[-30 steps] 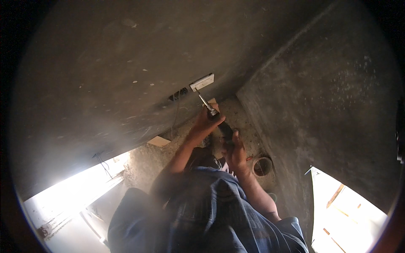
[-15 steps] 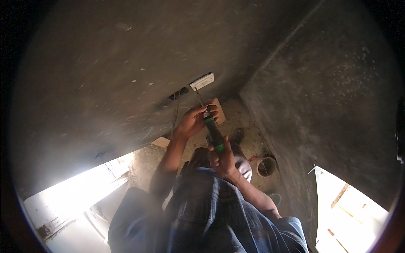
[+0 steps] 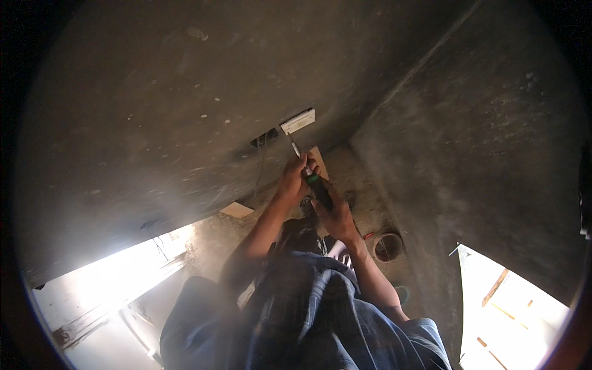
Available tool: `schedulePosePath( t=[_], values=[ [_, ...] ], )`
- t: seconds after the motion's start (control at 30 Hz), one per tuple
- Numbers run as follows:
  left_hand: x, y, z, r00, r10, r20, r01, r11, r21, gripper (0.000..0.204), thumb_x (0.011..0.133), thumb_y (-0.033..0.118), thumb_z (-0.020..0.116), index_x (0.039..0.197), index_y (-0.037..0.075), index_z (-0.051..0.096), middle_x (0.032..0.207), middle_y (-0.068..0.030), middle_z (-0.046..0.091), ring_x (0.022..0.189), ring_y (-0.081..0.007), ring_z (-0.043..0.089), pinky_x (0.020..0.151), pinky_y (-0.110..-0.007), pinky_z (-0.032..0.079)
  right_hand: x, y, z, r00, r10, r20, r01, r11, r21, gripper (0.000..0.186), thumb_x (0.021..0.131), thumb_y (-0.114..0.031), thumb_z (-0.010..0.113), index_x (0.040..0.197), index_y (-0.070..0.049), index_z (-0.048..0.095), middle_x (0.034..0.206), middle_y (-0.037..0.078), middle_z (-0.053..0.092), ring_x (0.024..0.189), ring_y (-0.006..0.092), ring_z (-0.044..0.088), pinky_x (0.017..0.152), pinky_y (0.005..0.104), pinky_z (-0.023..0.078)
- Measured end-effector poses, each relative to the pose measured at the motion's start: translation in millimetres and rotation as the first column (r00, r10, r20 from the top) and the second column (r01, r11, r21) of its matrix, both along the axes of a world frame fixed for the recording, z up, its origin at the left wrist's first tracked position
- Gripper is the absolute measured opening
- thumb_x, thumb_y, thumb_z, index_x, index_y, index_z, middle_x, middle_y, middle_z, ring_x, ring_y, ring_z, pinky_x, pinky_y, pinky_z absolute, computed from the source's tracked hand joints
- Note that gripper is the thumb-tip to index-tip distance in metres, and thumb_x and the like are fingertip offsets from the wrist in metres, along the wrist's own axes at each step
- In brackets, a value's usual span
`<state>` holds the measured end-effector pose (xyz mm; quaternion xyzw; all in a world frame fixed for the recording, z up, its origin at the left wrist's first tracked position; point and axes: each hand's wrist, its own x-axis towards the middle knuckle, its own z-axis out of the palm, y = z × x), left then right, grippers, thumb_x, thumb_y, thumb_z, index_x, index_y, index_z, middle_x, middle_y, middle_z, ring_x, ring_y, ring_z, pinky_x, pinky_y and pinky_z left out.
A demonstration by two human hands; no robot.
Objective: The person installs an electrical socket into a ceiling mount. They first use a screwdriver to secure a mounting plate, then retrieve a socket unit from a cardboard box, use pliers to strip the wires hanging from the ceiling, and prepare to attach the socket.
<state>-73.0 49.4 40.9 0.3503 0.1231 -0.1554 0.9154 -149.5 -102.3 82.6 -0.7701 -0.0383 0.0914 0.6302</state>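
A screwdriver point(image 3: 319, 189) with a dark handle and green bands slants up and away from me, its tip at the near left corner of a white wall plate point(image 3: 298, 121). The plate is set in the grey wall in front. My right hand point(image 3: 335, 214) is wrapped round the handle. Higher up, the fingers of my left hand point(image 3: 298, 178) pinch the shaft just above the handle. Whether the tip sits in a screw is too small to tell.
Left of the plate, wires hang from a dark wall opening point(image 3: 265, 137). A second wall point(image 3: 468, 154) meets this one at the right. On the floor are a round container point(image 3: 388, 246) and a tan flat piece point(image 3: 237, 209). Bright openings lie at lower left and lower right.
My right hand has slid up the screwdriver's handle, covering more of its lower end. My left hand has shifted slightly right and stays on the shaft. The tip remains at the plate.
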Motion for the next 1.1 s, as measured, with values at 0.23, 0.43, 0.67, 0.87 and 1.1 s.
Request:
schedulePosePath(
  t=[0.23, 0.43, 0.67, 0.87, 1.1],
  values=[
    [-77, -38, 13, 0.874, -0.472, 0.117, 0.25, 0.643, 0.724, 0.047, 0.103, 0.047, 0.042, 0.107, 0.004, 0.059, 0.099, -0.0075, 0.062, 0.099, -0.0181, 0.059, 0.086, -0.038, 0.048, -27, -49, -22, 0.968, 0.161, -0.194, -0.178, 0.981, -0.073, 0.035, 0.085, -0.013, 0.065, 0.116, -0.002, 0.055, 0.094, 0.02, 0.064, 0.085, 0.0236, 0.063, 0.077, 0.0368, 0.05],
    [-25, -15, 29, 0.78, -0.169, 0.602, -0.615, -0.028, 0.788, 0.021, 0.093, 0.024, 0.063, 0.1, 0.005, 0.063, 0.095, -0.0125, 0.065, 0.089, -0.0252, 0.065, 0.077, -0.036, 0.052, 58, -60, -51, 0.966, 0.092, 0.241, -0.037, 0.974, -0.222, 0.028, 0.085, -0.023, 0.074, 0.096, 0.001, 0.066, 0.085, 0.014, 0.071, 0.072, 0.0231, 0.067, 0.067, 0.0373, 0.053],
    [52, -24, 5, 0.808, 0.586, 0.062, -0.515, 0.65, 0.559, 0.066, 0.087, 0.05, 0.07, 0.115, -0.008, 0.057, 0.112, -0.0181, 0.062, 0.1, -0.0217, 0.063, 0.083, -0.029, 0.054, 213, -5, -52, 0.913, -0.109, 0.394, 0.07, 0.991, 0.114, 0.031, 0.081, -0.028, 0.08, 0.089, -0.003, 0.064, 0.079, 0.008, 0.067, 0.07, 0.0141, 0.062, 0.062, 0.0328, 0.05],
    [61, -31, 9, 0.741, 0.672, -0.007, -0.612, 0.679, 0.406, 0.057, 0.087, 0.04, 0.074, 0.111, -0.009, 0.059, 0.106, -0.0147, 0.064, 0.097, -0.0207, 0.065, 0.086, -0.028, 0.055, 218, 0, -50, 0.87, -0.091, 0.485, 0.043, 0.993, 0.108, 0.029, 0.081, -0.024, 0.081, 0.091, -0.002, 0.065, 0.082, 0.008, 0.069, 0.073, 0.0149, 0.064, 0.063, 0.032, 0.051],
    [62, -39, 6, 0.717, 0.696, -0.042, -0.669, 0.703, 0.241, 0.052, 0.088, 0.036, 0.072, 0.111, -0.008, 0.056, 0.109, -0.0139, 0.063, 0.1, -0.0204, 0.064, 0.091, -0.027, 0.055, 215, -6, -49, 0.845, -0.055, 0.531, 0.033, 0.998, 0.052, 0.029, 0.081, -0.021, 0.08, 0.096, -0.002, 0.065, 0.088, 0.01, 0.071, 0.076, 0.0192, 0.067, 0.067, 0.0343, 0.054]
  ],
)
